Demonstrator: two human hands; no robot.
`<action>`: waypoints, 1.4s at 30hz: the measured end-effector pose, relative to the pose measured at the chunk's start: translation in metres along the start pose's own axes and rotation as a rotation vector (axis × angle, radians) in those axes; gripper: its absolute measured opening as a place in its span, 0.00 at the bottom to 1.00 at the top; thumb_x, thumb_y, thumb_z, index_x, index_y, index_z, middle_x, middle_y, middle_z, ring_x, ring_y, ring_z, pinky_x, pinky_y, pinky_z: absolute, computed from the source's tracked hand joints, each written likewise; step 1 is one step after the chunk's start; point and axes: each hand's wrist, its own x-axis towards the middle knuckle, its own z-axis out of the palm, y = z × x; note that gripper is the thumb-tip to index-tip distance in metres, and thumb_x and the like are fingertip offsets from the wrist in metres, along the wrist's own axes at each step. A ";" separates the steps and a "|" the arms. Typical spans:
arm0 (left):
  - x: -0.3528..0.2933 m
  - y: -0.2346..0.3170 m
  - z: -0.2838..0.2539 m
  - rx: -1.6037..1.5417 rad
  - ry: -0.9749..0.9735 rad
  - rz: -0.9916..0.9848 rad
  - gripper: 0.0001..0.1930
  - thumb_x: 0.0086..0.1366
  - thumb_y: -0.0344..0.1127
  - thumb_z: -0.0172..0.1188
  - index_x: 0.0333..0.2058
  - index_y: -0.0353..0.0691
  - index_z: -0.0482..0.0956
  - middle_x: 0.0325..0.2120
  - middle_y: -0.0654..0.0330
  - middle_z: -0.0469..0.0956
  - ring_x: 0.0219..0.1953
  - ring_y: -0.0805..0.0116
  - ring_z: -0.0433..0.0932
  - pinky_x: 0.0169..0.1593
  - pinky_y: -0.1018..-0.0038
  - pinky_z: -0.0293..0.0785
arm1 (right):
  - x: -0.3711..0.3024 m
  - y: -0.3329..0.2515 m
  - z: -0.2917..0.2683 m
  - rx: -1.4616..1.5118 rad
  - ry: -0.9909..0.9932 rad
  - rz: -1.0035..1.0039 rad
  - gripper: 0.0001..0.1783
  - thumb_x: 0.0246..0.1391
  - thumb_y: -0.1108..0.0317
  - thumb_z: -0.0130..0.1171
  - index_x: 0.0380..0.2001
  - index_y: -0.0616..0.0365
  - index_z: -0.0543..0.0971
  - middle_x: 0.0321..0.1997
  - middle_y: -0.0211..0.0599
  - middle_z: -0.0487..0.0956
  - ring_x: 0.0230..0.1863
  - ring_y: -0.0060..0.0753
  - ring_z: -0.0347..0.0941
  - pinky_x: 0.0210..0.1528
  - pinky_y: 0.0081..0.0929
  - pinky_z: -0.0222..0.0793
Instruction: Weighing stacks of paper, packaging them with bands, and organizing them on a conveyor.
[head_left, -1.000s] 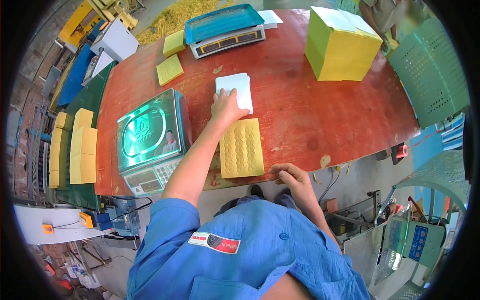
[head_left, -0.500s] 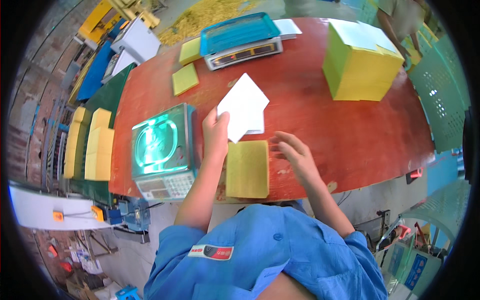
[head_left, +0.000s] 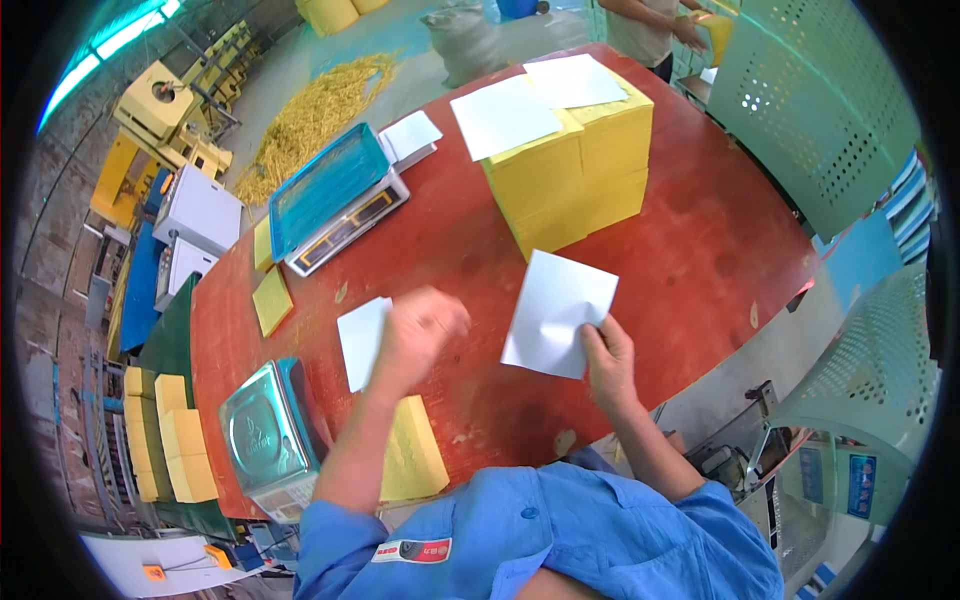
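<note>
In my right hand (head_left: pixel 612 362) is a white paper sheet (head_left: pixel 552 308), gripped at its lower right corner between thumb and fingers and lifted over the red table. My left hand (head_left: pixel 422 335) hovers to the left of it, smeared by motion; its fingers look curled, and I cannot make out whether they hold anything. Beyond that wrist lies more white paper (head_left: pixel 360 345) on the table, partly hidden by the hand. A yellow paper stack (head_left: pixel 415 455) sits at the near edge, partly covered by my left forearm.
A tall yellow block of stacked paper (head_left: pixel 570 190) topped with white sheets (head_left: pixel 575 80) stands ahead. A scale with a blue tray (head_left: pixel 330 190) is at far left; a second scale (head_left: pixel 262 425) at near left. Another person (head_left: pixel 645 22) works beyond the red table (head_left: pixel 690 270).
My view has swung right. The white sheet has passed from my left hand to my right, which was empty before. My left hand has come off the paper.
</note>
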 end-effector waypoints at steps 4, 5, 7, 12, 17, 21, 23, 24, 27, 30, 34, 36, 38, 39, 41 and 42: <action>0.132 0.039 -0.014 0.213 0.274 0.189 0.12 0.71 0.35 0.53 0.42 0.33 0.81 0.37 0.62 0.81 0.39 0.76 0.77 0.46 0.75 0.72 | 0.024 0.027 -0.067 -0.231 -0.077 0.028 0.08 0.63 0.75 0.52 0.42 0.63 0.78 0.30 0.26 0.74 0.33 0.16 0.67 0.36 0.21 0.66; 0.167 0.041 -0.013 0.198 0.241 0.193 0.14 0.70 0.34 0.53 0.48 0.32 0.79 0.43 0.59 0.81 0.45 0.73 0.77 0.51 0.75 0.72 | 0.029 0.030 -0.073 -0.355 -0.124 0.022 0.06 0.62 0.75 0.53 0.39 0.62 0.78 0.25 0.26 0.72 0.29 0.16 0.65 0.31 0.22 0.65; 0.224 0.040 -0.012 0.278 0.198 0.220 0.18 0.68 0.38 0.55 0.51 0.32 0.78 0.47 0.50 0.80 0.51 0.61 0.78 0.56 0.70 0.71 | 0.036 0.025 -0.071 -0.384 -0.174 -0.014 0.03 0.61 0.75 0.55 0.36 0.62 0.77 0.22 0.29 0.69 0.26 0.18 0.63 0.29 0.24 0.64; 0.328 0.008 0.020 0.637 0.092 0.122 0.22 0.68 0.45 0.46 0.49 0.34 0.78 0.50 0.44 0.78 0.54 0.44 0.75 0.58 0.59 0.69 | 0.053 0.019 -0.070 -0.400 -0.228 -0.023 0.03 0.61 0.74 0.55 0.36 0.63 0.75 0.22 0.35 0.70 0.26 0.21 0.65 0.29 0.26 0.65; 0.338 -0.020 0.045 0.921 -0.094 -0.049 0.23 0.69 0.44 0.36 0.45 0.35 0.76 0.49 0.43 0.77 0.53 0.42 0.74 0.56 0.53 0.68 | 0.060 0.013 -0.075 -0.415 -0.341 0.013 0.11 0.62 0.75 0.51 0.45 0.63 0.77 0.34 0.31 0.80 0.37 0.20 0.74 0.40 0.23 0.70; 0.313 -0.007 0.043 0.930 -0.148 -0.037 0.22 0.70 0.43 0.34 0.43 0.35 0.75 0.48 0.42 0.77 0.52 0.42 0.74 0.55 0.52 0.68 | 0.056 0.009 -0.080 -0.098 -0.306 0.129 0.10 0.61 0.73 0.53 0.44 0.63 0.77 0.35 0.35 0.79 0.38 0.24 0.73 0.41 0.26 0.69; 0.292 -0.002 0.033 0.852 -0.225 0.032 0.22 0.70 0.44 0.35 0.41 0.32 0.74 0.48 0.42 0.76 0.53 0.43 0.73 0.55 0.53 0.67 | 0.055 0.007 -0.083 0.088 -0.284 0.232 0.13 0.61 0.73 0.52 0.47 0.63 0.78 0.40 0.34 0.81 0.43 0.25 0.75 0.46 0.26 0.70; 0.274 0.002 0.032 0.855 -0.234 0.029 0.22 0.70 0.44 0.35 0.41 0.32 0.74 0.48 0.42 0.76 0.53 0.43 0.73 0.55 0.53 0.67 | 0.055 0.013 -0.088 0.234 -0.311 0.258 0.16 0.60 0.72 0.53 0.49 0.65 0.77 0.44 0.36 0.80 0.46 0.28 0.75 0.51 0.28 0.70; 0.229 0.019 0.048 0.665 -0.246 -0.064 0.22 0.71 0.46 0.38 0.44 0.32 0.73 0.48 0.43 0.76 0.53 0.44 0.73 0.55 0.56 0.66 | 0.049 0.011 -0.099 0.509 -0.264 0.284 0.20 0.58 0.71 0.53 0.53 0.67 0.75 0.48 0.40 0.80 0.50 0.33 0.76 0.55 0.33 0.70; 0.169 0.040 0.059 0.513 -0.269 0.053 0.19 0.74 0.44 0.42 0.47 0.34 0.73 0.39 0.47 0.77 0.45 0.52 0.75 0.52 0.66 0.67 | 0.013 -0.002 -0.105 0.701 -0.251 0.206 0.16 0.55 0.63 0.56 0.43 0.64 0.75 0.40 0.42 0.79 0.42 0.40 0.76 0.47 0.35 0.70; 0.078 0.078 0.068 0.394 -0.354 0.202 0.19 0.73 0.42 0.43 0.49 0.33 0.73 0.40 0.48 0.77 0.45 0.51 0.75 0.52 0.66 0.68 | -0.081 0.012 -0.117 0.718 -0.309 0.176 0.13 0.52 0.57 0.59 0.26 0.54 0.72 0.35 0.41 0.76 0.38 0.43 0.73 0.40 0.34 0.68; 0.032 0.101 0.064 0.414 -0.466 0.286 0.18 0.72 0.39 0.44 0.51 0.33 0.74 0.41 0.49 0.76 0.46 0.51 0.75 0.54 0.65 0.66 | -0.135 0.034 -0.116 0.726 -0.220 0.302 0.13 0.52 0.57 0.60 0.32 0.56 0.76 0.38 0.42 0.78 0.43 0.44 0.75 0.44 0.36 0.71; -0.005 0.111 0.064 0.425 -0.515 0.364 0.18 0.72 0.38 0.44 0.50 0.33 0.74 0.41 0.49 0.76 0.47 0.51 0.74 0.55 0.64 0.65 | -0.183 0.045 -0.102 0.811 -0.029 0.410 0.22 0.52 0.58 0.60 0.46 0.61 0.76 0.44 0.43 0.79 0.50 0.45 0.76 0.53 0.40 0.72; -0.024 0.121 0.060 0.460 -0.545 0.444 0.17 0.71 0.37 0.44 0.50 0.34 0.75 0.41 0.50 0.76 0.48 0.51 0.74 0.56 0.63 0.64 | -0.201 0.062 -0.095 0.882 0.006 0.426 0.25 0.53 0.61 0.60 0.52 0.62 0.74 0.49 0.43 0.79 0.52 0.44 0.76 0.55 0.42 0.71; -0.046 0.127 0.062 0.443 -0.607 0.445 0.18 0.71 0.37 0.44 0.51 0.34 0.75 0.43 0.50 0.76 0.50 0.52 0.73 0.58 0.62 0.62 | -0.226 0.088 -0.080 0.981 0.003 0.468 0.26 0.55 0.63 0.58 0.56 0.63 0.72 0.53 0.43 0.78 0.53 0.40 0.75 0.59 0.42 0.69; -0.055 0.128 0.060 0.455 -0.580 0.492 0.19 0.71 0.38 0.44 0.52 0.34 0.74 0.43 0.49 0.76 0.51 0.51 0.73 0.59 0.63 0.62 | -0.230 0.089 -0.066 0.926 0.022 0.490 0.27 0.56 0.64 0.56 0.58 0.64 0.71 0.54 0.41 0.78 0.55 0.37 0.74 0.61 0.38 0.66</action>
